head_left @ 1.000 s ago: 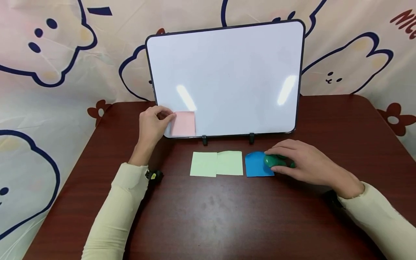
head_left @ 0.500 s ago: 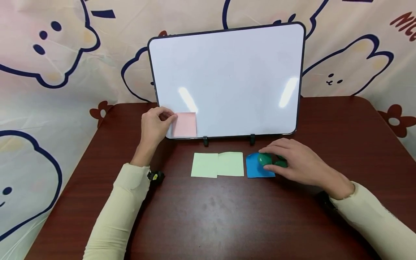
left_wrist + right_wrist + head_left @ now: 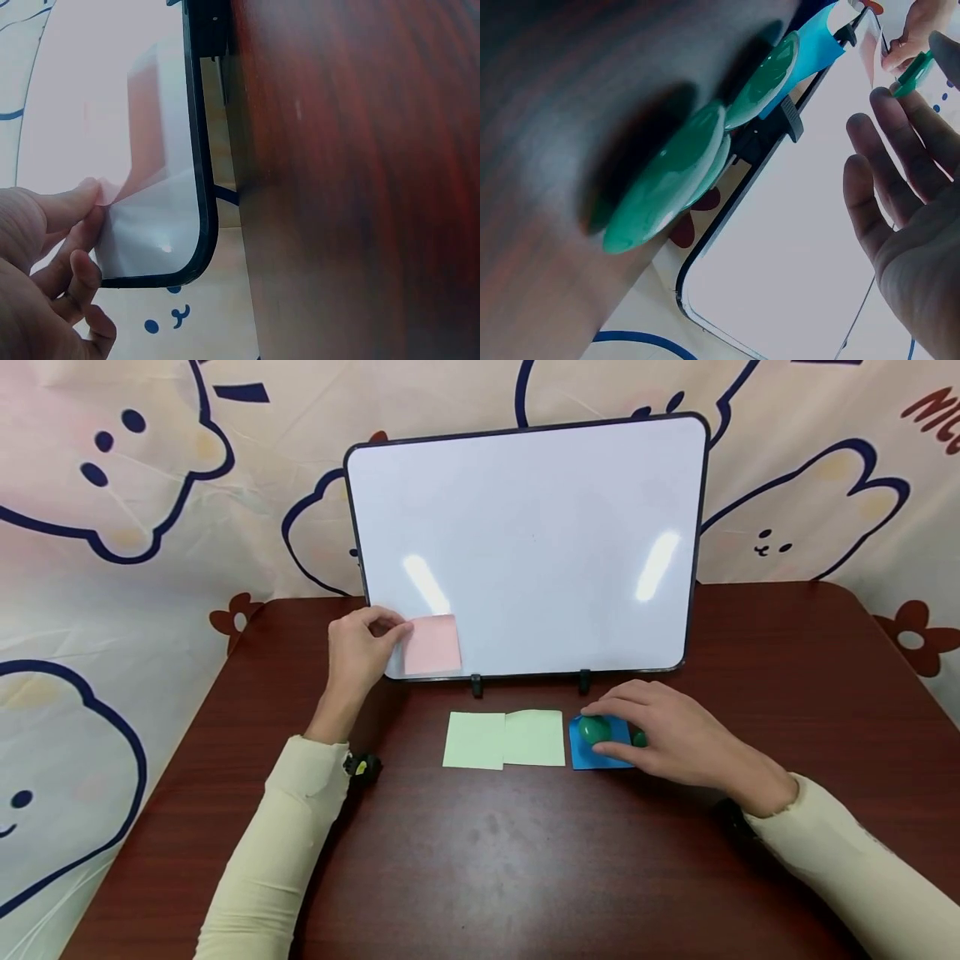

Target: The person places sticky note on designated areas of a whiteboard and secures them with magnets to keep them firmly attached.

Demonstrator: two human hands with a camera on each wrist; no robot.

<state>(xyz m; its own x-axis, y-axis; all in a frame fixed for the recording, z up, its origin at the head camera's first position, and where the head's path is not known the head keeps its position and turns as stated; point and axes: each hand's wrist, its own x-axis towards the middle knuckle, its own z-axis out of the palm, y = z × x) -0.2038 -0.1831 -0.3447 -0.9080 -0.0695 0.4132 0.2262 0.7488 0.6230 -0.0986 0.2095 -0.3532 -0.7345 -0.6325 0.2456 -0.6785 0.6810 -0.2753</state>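
Note:
At the lower left of the whiteboard [image 3: 525,543], a pink sticky note [image 3: 432,645] lies against its surface. My left hand [image 3: 356,652] pinches the note's upper left corner between thumb and index finger; in the left wrist view the paper bends away from the board there. Between the thumb and fingers of my right hand [image 3: 675,735] is a glossy green round magnet [image 3: 595,730], above a blue sticky note [image 3: 600,762] on the table. More green magnets [image 3: 667,180] lie on the table beneath that hand, mostly hidden by it in the head view.
Two pale green sticky notes [image 3: 474,741] lie side by side, left of the blue one. Black clip feet [image 3: 477,685] hold up the board's lower edge on the dark wood table [image 3: 487,860]. A cartoon-printed curtain [image 3: 247,510] hangs behind.
My right hand has moved left with the green magnet, from the blue note's right edge to over the note. The pink note has tilted slightly, its lower edge a little higher, still pinched by my left hand.

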